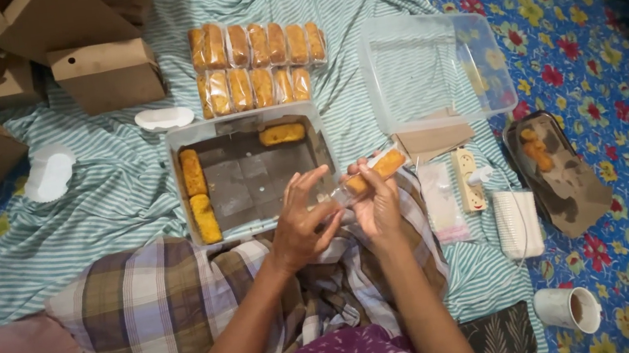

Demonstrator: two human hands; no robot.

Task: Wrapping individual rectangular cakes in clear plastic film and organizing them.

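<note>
- Fingers of left hand point(300, 219) half spread, tips touching the near end of a wrapped pastry point(373, 173) in a clear sleeve.
- Right hand point(377, 204) cupped beneath the same pastry, fingers pinching it; held over a checked cloth point(146, 312), just beside a clear tray point(249, 173).
- Three bare pastries point(192, 172) inside that tray, along its left and far walls.
- Two rows of wrapped pastries point(259, 62) beyond, on striped sheet point(120, 178).
- Empty clear tub point(433, 64) to the right; paper cup point(568, 306) near.
</note>
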